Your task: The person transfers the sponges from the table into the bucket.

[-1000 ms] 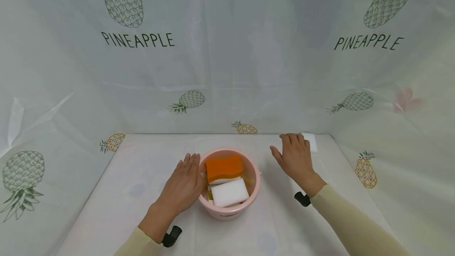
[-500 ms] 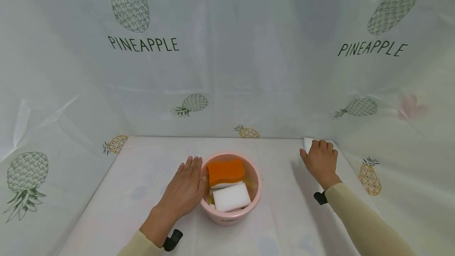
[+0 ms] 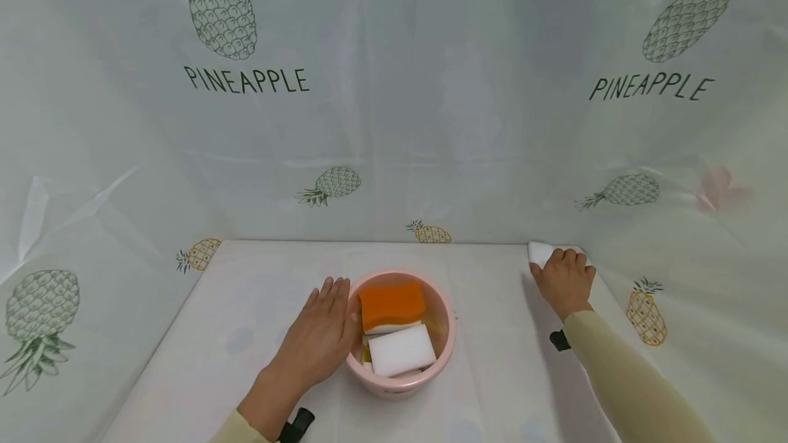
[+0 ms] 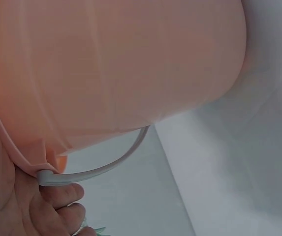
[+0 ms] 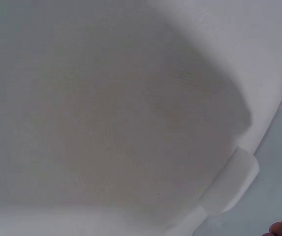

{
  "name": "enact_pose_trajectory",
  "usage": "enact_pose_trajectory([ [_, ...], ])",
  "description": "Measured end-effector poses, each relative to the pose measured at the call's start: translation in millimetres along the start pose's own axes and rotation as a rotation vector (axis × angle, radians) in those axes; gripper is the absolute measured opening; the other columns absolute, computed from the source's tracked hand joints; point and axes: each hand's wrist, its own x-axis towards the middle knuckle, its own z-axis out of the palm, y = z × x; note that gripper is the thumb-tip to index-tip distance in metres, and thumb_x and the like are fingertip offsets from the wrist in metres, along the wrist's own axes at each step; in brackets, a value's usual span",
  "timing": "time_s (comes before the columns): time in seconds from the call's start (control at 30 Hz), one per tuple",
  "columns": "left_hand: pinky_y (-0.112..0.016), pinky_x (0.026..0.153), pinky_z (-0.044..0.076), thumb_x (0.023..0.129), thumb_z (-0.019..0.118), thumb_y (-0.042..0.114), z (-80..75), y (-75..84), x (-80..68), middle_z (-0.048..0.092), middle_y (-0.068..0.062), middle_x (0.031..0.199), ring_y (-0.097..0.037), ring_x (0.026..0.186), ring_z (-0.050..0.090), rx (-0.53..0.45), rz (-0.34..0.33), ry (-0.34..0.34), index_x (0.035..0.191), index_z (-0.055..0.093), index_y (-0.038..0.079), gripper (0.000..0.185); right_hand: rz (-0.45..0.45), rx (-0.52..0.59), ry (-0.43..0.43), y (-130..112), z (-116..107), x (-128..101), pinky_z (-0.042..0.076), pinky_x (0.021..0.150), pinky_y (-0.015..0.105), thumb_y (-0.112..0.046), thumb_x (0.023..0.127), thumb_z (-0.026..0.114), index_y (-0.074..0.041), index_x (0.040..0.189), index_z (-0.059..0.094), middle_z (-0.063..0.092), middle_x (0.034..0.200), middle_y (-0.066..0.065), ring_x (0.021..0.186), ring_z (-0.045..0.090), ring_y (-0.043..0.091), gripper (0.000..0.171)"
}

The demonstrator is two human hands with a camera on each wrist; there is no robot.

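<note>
A pink bucket (image 3: 446, 351) holds an orange sponge (image 3: 392, 305) and a white sponge (image 3: 402, 351), with a bit of yellow showing beneath. My left hand (image 3: 317, 330) lies along the bucket's left rim, fingers straight and together. From the left wrist, the palm meets the rim by the grey handle (image 4: 99, 172). At the back right corner of the table, my right hand (image 3: 565, 282) hovers over another white sponge (image 3: 539, 251), partly hiding it. In the right wrist view that white sponge (image 5: 232, 182) sits at the table edge, with my fingertips (image 5: 281, 229) apart from it.
The table (image 3: 492, 333) has a pale cover. Behind it and at both sides hangs a sheet (image 3: 394, 87) printed with pineapples, close against the table's back edge. A dark strap piece (image 3: 297, 424) shows at the left wrist.
My right hand has moved right, from beside the white sponge to over it in the back corner. My left hand stays against the bucket. The head view has shifted slightly.
</note>
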Motion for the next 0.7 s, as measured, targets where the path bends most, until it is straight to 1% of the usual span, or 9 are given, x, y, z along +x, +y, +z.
enact_pose_trajectory([
  [0.13, -0.056, 0.131, 0.023, 0.113, 0.042, 0.034, -0.4, 0.9, 0.0, 0.036, -0.02, 0.169, -0.037, 0.16, 0.027, -0.005, -0.003, 0.002, 0.163, 0.033, -0.003, 0.063, 0.013, -0.003, -0.027, 2, 6, 4, 0.045, 0.073, 0.069, -0.04, 0.102, 0.065, 0.017, 0.091, 0.051, 0.052, 0.092, 0.036, 0.095, 0.049, 0.056, 0.06],
  [0.27, -0.055, 0.131, 0.022, 0.112, 0.043, 0.036, -0.6, 2.1, 0.9, 0.037, -0.018, 0.169, -0.035, 0.161, 0.027, -0.003, -0.026, -0.008, 0.163, 0.033, -0.002, 0.064, 0.019, 0.007, -0.066, 4, 12, 5, 0.044, 0.076, 0.07, -0.042, 0.103, 0.062, 0.018, 0.093, 0.05, 0.05, 0.092, 0.034, 0.097, 0.048, 0.055, 0.062],
  [0.33, -0.055, 0.131, 0.022, 0.112, 0.043, 0.036, 0.2, 2.9, 1.8, 0.036, -0.018, 0.169, -0.035, 0.161, 0.026, -0.008, -0.02, -0.012, 0.163, 0.033, -0.002, 0.065, 0.026, 0.003, -0.077, 8, 15, 5, 0.043, 0.076, 0.07, -0.043, 0.104, 0.062, 0.018, 0.093, 0.05, 0.049, 0.091, 0.034, 0.096, 0.047, 0.055, 0.063],
  [0.5, -0.055, 0.131, 0.024, 0.112, 0.042, 0.035, 1.7, 2.3, 0.7, 0.036, -0.019, 0.169, -0.036, 0.161, 0.027, -0.004, 0.005, 0.005, 0.162, 0.034, -0.003, 0.063, 0.042, 0.004, -0.103, 11, 23, 7, 0.042, 0.076, 0.07, -0.042, 0.104, 0.06, 0.019, 0.094, 0.05, 0.049, 0.09, 0.033, 0.095, 0.046, 0.054, 0.063],
  [0.57, -0.055, 0.131, 0.024, 0.112, 0.043, 0.034, 1.3, 1.3, -0.4, 0.036, -0.019, 0.169, -0.036, 0.161, 0.027, -0.001, -0.005, 0.011, 0.162, 0.035, -0.003, 0.063, 0.039, 0.013, -0.113, 9, 26, 9, 0.043, 0.077, 0.07, -0.042, 0.105, 0.06, 0.019, 0.095, 0.05, 0.049, 0.091, 0.032, 0.096, 0.046, 0.054, 0.062],
  [0.63, -0.055, 0.131, 0.023, 0.112, 0.043, 0.034, 0.1, 1.4, -1.0, 0.036, -0.019, 0.169, -0.035, 0.161, 0.026, -0.005, -0.015, 0.011, 0.162, 0.034, -0.003, 0.063, 0.037, 0.018, -0.116, 7, 29, 10, 0.043, 0.077, 0.07, -0.041, 0.105, 0.06, 0.018, 0.094, 0.05, 0.049, 0.09, 0.032, 0.096, 0.046, 0.054, 0.061],
  [0.7, -0.055, 0.131, 0.023, 0.112, 0.044, 0.033, -0.7, 2.0, -0.8, 0.036, -0.019, 0.169, -0.036, 0.161, 0.026, -0.014, -0.018, 0.01, 0.162, 0.034, -0.003, 0.063, 0.045, 0.01, -0.098, 7, 30, 8, 0.044, 0.076, 0.07, -0.041, 0.104, 0.061, 0.019, 0.092, 0.05, 0.05, 0.089, 0.033, 0.095, 0.047, 0.054, 0.063],
])
